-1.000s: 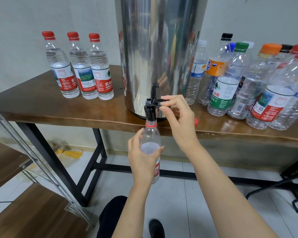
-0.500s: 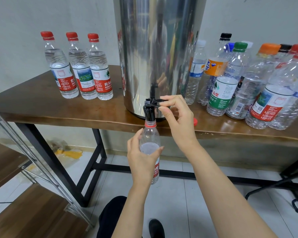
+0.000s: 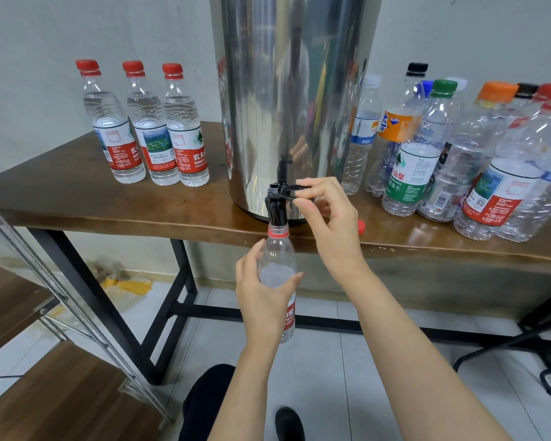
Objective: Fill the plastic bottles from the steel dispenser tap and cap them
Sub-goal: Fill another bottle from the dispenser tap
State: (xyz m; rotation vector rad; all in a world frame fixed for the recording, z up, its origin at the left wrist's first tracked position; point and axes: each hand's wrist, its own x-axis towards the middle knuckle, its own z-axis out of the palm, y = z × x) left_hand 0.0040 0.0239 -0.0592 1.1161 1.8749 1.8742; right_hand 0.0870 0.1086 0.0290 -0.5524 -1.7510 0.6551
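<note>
The left hand (image 3: pixel 261 300) grips a clear bottle (image 3: pixel 277 259) upright, off the front edge of the worktop (image 3: pixel 77 198) at six o'clock from the steel dispenser (image 3: pixel 293 100). Its red-ringed neck is just under the black tap (image 3: pixel 275 211). The palm covers most of its red label, so I can't read it with any certainty. The right hand (image 3: pixel 328 224) pinches the tap's lever (image 3: pixel 287 190) between thumb and fingertips.

At nine o'clock from the dispenser stand three red-capped bottles (image 3: pixel 147 122), full, their red labels reading "NONGFU" with Chinese characters. At three o'clock is a crowd of empties. One has an orange "FANTA" label (image 3: pixel 398 122), and a green-capped one (image 3: pixel 411 173) has green Chinese lettering. A red-labelled one (image 3: pixel 503 198) stands far right, where the frame cuts off its neighbours. A loose red cap (image 3: pixel 360 226) peeks out behind the right wrist.
</note>
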